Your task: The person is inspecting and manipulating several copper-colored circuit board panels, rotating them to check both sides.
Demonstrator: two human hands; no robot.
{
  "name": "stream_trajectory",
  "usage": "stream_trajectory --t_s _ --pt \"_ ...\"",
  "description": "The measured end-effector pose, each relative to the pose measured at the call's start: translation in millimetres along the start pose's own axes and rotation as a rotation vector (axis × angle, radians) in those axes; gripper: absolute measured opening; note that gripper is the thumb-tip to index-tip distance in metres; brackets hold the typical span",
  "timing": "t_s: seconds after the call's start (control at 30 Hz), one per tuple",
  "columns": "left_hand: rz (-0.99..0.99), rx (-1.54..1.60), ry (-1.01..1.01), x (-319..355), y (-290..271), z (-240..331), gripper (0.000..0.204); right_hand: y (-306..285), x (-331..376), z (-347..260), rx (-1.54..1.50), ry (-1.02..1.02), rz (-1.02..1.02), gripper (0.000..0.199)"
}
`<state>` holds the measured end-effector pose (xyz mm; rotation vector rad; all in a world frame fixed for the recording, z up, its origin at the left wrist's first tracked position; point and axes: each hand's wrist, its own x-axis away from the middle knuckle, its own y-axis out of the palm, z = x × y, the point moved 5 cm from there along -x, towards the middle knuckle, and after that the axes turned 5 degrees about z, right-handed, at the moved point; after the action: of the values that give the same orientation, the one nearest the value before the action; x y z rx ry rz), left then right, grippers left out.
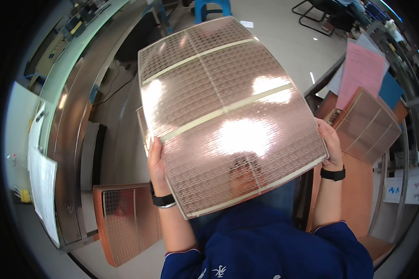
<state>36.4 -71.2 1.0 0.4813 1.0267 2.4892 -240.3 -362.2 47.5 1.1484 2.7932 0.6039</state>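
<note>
Big copper-coloured panel [228,116] held up flat in front of the face, both hands on its edges.

The left hand [156,162] pinches the near left edge and the right hand [330,149] clasps the right edge, fingers closed on the rim only, likely to keep prints off the face and catch the ceiling light across it. The sheet is thin, glossy, covered in a fine repeated grid, crossed by pale strips. More such panels lie on the orange tray [100,223] below left and the stack [368,123] at right.
</note>
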Motion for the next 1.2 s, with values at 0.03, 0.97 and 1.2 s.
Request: stream_trajectory --t_s 0.03,0.97,1.2 --pt "-0.004 0.037 -0.013 -1.3 -1.7 -1.5 0.036 -2.7 1.2 -1.4 0.006 -0.012 0.022 0.039" --pt "-0.146 -0.100 -0.066 23.4 55.5 14.2 0.048 20.0 -25.3 -6.7 -0.291 0.061 -0.255 0.044" --pt "-0.275 0.287 -0.022 31.5 31.1 0.0 0.048 33.5 -26.0 7.0 -0.631 -0.058 -0.158 0.043"
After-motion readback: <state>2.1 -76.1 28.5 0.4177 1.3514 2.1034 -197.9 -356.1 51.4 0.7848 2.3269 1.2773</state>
